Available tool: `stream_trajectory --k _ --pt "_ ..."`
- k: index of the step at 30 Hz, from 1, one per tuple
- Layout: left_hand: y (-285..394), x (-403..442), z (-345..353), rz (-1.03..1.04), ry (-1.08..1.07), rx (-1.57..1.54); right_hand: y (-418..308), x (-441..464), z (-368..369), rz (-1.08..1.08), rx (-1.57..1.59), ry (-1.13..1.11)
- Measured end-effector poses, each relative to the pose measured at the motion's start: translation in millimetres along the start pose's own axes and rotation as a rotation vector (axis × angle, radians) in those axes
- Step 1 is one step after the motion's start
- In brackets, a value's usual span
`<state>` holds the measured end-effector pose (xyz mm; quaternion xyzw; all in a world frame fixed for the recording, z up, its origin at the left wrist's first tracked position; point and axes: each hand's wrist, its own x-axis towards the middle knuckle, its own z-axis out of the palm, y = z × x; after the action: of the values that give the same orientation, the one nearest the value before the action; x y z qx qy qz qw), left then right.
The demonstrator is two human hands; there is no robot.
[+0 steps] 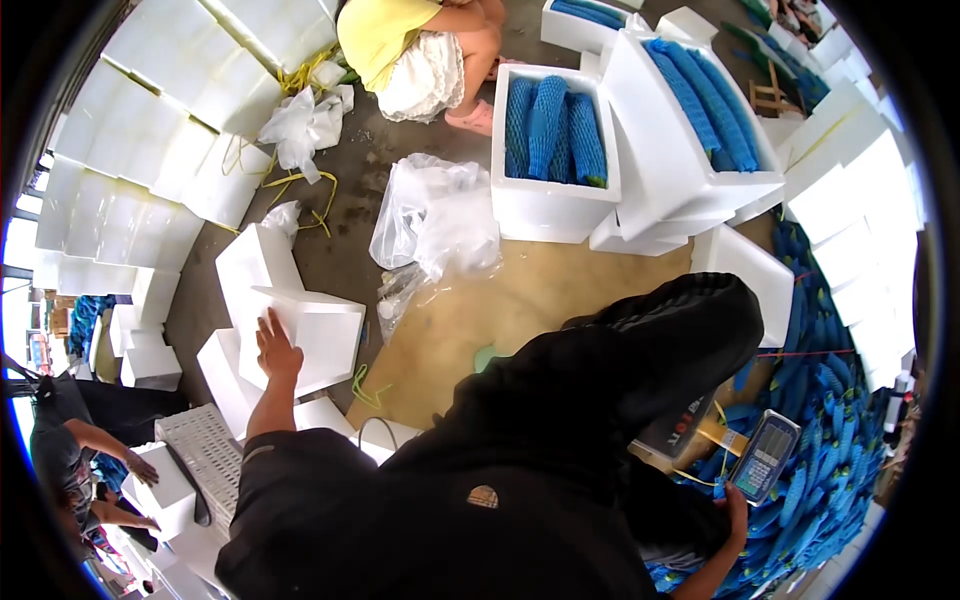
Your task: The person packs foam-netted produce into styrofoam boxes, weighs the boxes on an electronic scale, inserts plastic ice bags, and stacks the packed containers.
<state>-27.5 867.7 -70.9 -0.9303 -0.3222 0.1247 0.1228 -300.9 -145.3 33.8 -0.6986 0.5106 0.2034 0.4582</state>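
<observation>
My left hand (277, 350) lies with fingers spread against the side of a white foam box (325, 340), which stands tilted among other foam boxes. My right hand (735, 512) is at the lower left corner of a scale display (766, 455) with a keypad; a fingertip seems to touch its edge. How far the other fingers are curled is too small to tell. Beneath and beside the display spreads a large heap of long vegetables in blue net sleeves (825, 440). Part of a dark scale platform (675, 430) shows beside my leg.
Ahead, an open foam box (555, 215) holds blue-netted vegetables; another packed box (660, 170) stands beside it. Clear plastic bags (440, 215) lie on the floor. A person in yellow (385, 45) crouches ahead. Another person's hand (140, 467) is at far left. Foam boxes (130, 130) are stacked left.
</observation>
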Motion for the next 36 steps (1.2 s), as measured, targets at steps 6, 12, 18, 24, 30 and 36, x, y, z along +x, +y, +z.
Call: stream_trajectory --k 6,12,18,24,30,36 --pt "-57.9 109.8 -121.5 -0.227 0.07 0.034 -7.8 -10.6 11.2 0.016 0.144 0.008" --pt "-60.3 219.7 -283.4 0.172 0.321 -1.28 6.0 3.0 9.8 0.061 0.181 0.073" --pt "179.6 106.4 -435.7 0.674 -0.036 -1.789 -138.4 -87.6 60.9 -0.778 0.132 0.345" --pt "380.3 -112.4 -504.7 1.466 0.08 -1.317 -263.3 -169.6 128.7 -1.377 0.554 -0.082" --pt "456.1 -194.1 -504.2 2.314 -0.058 -1.416 -235.7 -144.0 99.0 -0.795 0.737 0.307" --pt "427.8 -95.0 -417.4 1.824 0.078 -1.55 -125.1 -103.4 74.6 -0.659 0.637 0.652"
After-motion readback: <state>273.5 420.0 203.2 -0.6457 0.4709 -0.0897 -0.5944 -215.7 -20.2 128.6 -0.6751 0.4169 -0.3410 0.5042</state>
